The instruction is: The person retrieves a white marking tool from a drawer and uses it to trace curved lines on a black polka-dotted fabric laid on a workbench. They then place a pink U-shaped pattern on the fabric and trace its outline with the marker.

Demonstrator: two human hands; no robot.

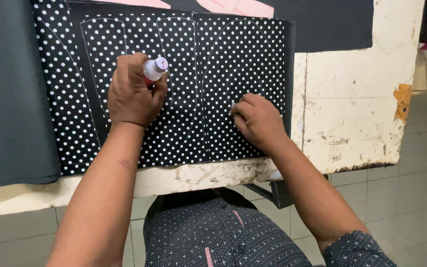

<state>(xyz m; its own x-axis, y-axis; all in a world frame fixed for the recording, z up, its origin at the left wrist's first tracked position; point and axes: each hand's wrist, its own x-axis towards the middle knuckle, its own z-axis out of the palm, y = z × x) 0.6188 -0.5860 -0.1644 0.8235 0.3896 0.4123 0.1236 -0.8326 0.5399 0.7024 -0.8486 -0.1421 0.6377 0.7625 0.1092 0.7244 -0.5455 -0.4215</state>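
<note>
A black fabric with white polka dots [223, 59] lies flat on a worn white table [352, 113], with curved pattern outlines drawn on it in white. My left hand [133, 91] grips a small bottle with a white cap [154, 69], tip down against the fabric. My right hand [258, 121] rests on the fabric to the right, fingers closed on a small white piece [233, 108], possibly chalk.
A plain dark grey cloth [11, 99] covers the table's left part. Pink paper pieces [235, 7] lie at the far edge on more dark cloth [332, 22]. The table's chipped right edge [401, 123] drops to a tiled floor [401, 198].
</note>
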